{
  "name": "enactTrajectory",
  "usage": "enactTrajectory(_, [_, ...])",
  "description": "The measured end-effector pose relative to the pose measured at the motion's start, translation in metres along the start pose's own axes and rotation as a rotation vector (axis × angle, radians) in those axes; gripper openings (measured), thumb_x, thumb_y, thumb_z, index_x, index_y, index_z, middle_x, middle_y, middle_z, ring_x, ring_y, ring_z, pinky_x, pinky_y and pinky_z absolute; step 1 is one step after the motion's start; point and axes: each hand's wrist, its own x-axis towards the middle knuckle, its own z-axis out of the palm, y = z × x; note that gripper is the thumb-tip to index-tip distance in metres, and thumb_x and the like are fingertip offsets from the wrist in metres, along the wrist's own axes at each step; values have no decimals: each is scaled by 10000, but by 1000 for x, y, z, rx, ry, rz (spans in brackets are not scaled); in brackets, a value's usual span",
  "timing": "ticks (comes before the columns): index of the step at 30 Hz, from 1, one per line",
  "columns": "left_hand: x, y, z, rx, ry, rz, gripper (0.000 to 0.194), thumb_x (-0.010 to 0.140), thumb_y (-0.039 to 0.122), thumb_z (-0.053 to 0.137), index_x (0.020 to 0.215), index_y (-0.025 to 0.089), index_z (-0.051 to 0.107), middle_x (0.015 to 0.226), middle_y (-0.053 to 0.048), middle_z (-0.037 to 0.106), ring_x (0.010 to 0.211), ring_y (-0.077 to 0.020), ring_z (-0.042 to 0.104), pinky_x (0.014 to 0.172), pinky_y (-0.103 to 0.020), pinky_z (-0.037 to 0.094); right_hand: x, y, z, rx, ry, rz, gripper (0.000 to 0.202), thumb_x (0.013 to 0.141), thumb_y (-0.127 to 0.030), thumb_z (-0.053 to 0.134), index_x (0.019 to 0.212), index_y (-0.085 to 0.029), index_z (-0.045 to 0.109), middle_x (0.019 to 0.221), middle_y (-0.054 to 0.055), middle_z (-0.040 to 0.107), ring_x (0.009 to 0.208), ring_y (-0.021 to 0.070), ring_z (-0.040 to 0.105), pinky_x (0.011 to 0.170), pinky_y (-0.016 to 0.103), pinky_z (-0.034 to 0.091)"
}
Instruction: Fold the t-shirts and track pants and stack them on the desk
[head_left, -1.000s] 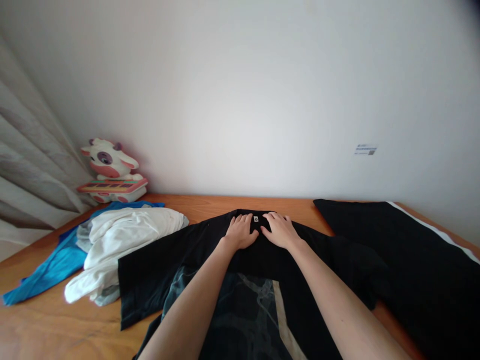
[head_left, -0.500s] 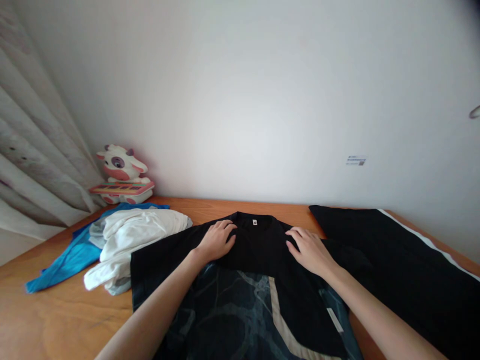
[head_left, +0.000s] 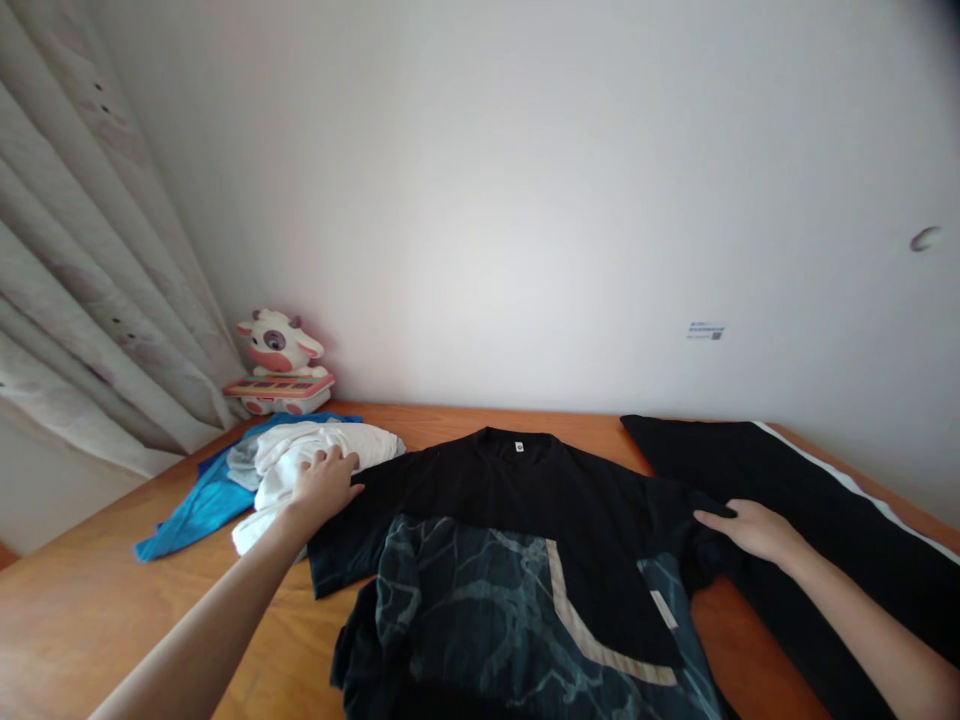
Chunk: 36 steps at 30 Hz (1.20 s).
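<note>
A black T-shirt (head_left: 525,490) with a dark marbled lower panel and a beige stripe lies spread out in front of me, collar toward the wall. My left hand (head_left: 328,488) rests at the upper edge of its left sleeve, fingers apart, beside a crumpled white garment (head_left: 289,455). At the other side, my right hand (head_left: 754,530) has the right sleeve pinched between thumb and fingers; that sleeve is bunched. The lower hem runs out of view.
Blue clothing (head_left: 199,505) lies under the white garment at the left. A cow-shaped toy keyboard (head_left: 281,365) stands behind it near the curtain (head_left: 97,280). Black clothing with a white stripe (head_left: 750,460) covers the wooden surface (head_left: 187,620) at the right, below the wall.
Both hands have moved outward from beside the collar to the sleeves. My right hand has taken hold of the right sleeve. The view has shifted slightly left.
</note>
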Motion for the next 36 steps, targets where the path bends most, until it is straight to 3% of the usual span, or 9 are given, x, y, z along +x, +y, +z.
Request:
enactTrajectory(5, [-1, 6, -7, -14, -14, 30, 238, 947, 233, 498, 1091, 180, 680, 1205, -168, 647, 1178, -346, 598, 919, -449, 458, -18, -16, -41, 280, -73, 50, 364, 812, -580, 557, 776, -244, 692, 986, 268, 747, 839, 294, 742, 685, 403, 513])
enactTrajectory(9, [-4, -1, -9, -74, -42, -10, 317, 943, 354, 539, 1183, 168, 630, 1213, -177, 665, 1119, -344, 653, 863, -413, 488, -24, 10, -66, 501, -40, 216, 456, 609, -662, 723, 833, -267, 682, 968, 302, 727, 799, 314, 737, 641, 453, 472])
enactTrajectory(12, [-6, -10, -7, -120, -134, -30, 454, 852, 426, 668, 1202, 140, 623, 1185, -199, 696, 1085, -374, 677, 839, -415, 499, -16, 43, -66, 284, -28, 200, 423, 466, -563, 803, 710, -255, 646, 885, 353, 695, 850, 393, 731, 669, 495, 475])
enactTrajectory(15, [-5, -17, -2, -135, -160, -12, 409, 822, 371, 693, 1152, 130, 661, 1171, -212, 715, 1103, -383, 675, 849, -409, 495, -15, 44, -50, 32, 93, 6, 412, 547, -528, 734, 801, -210, 675, 1041, 390, 672, 1012, 455, 697, 801, 534, 503])
enactTrajectory(18, [-1, -21, 3, -165, -152, 7, 283, 843, 345, 653, 1043, 155, 712, 1178, -193, 727, 1117, -363, 675, 861, -388, 490, -35, -9, -24, 19, 62, -279, 398, 713, -522, 589, 927, -201, 689, 1063, 277, 706, 1022, 378, 704, 904, 481, 518])
enactTrajectory(21, [5, -26, 6, -228, -124, 2, 311, 865, 394, 611, 1071, 186, 715, 1138, -146, 752, 1070, -326, 698, 838, -353, 494, -79, -91, 3, 86, -77, -576, 359, 799, -526, 540, 963, -243, 687, 1097, 143, 712, 1018, 308, 697, 918, 431, 530])
enactTrajectory(25, [13, -36, -5, -329, -41, -25, 381, 881, 483, 553, 1095, 209, 707, 1080, -98, 767, 1021, -286, 702, 802, -318, 493, -143, -187, 35, 131, -240, -827, 253, 897, -414, 522, 1035, -267, 675, 1138, 89, 693, 1070, 266, 655, 949, 411, 510])
enactTrajectory(31, [20, -26, -39, -885, 72, -6, 377, 732, 543, 697, 920, 221, 752, 938, -35, 782, 966, -264, 699, 835, -311, 512, -193, -259, 77, 426, -589, -751, 426, 885, -452, 631, 1257, -245, 625, 1226, 102, 681, 1076, 244, 666, 961, 409, 522])
enactTrajectory(36, [32, 12, -74, -1407, -139, -20, 455, 607, 399, 873, 967, 153, 745, 894, -53, 777, 863, -233, 713, 756, -299, 554, -225, -289, 100, 607, -780, -747, 863, 773, -601, 750, 1521, -285, 457, 1508, 125, 543, 1366, 345, 510, 1120, 526, 406])
